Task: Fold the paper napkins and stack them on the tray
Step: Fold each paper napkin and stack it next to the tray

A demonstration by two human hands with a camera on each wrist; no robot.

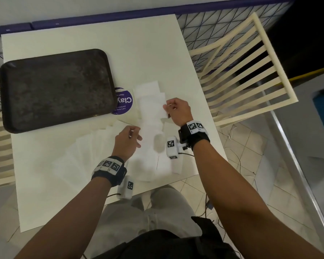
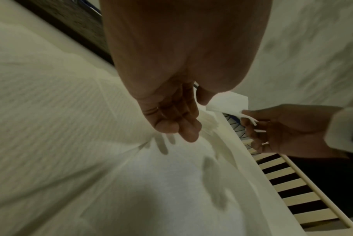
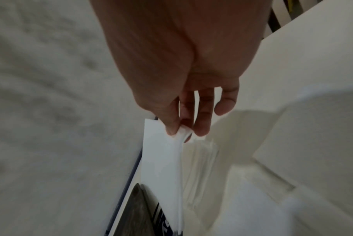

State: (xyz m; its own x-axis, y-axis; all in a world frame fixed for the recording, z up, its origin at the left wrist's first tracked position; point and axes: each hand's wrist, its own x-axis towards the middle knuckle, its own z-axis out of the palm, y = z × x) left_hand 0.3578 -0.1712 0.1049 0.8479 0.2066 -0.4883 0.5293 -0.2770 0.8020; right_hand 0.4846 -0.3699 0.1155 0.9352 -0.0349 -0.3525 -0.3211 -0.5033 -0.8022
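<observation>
Stretching napkin (image 1: 151,116) lengthwise between left hand (image 1: 126,140), right hand (image 1: 177,109).

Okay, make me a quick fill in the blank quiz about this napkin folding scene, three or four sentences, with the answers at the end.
1. The dark tray holds ____ napkins so far.
2. The right hand pinches the far corner of a white ____ raised off the table.
3. The purple round sticker lies partly under the tray's ____ edge.
4. The left hand holds the napkin's ____ end.

Answers: no; napkin; right; near
</observation>
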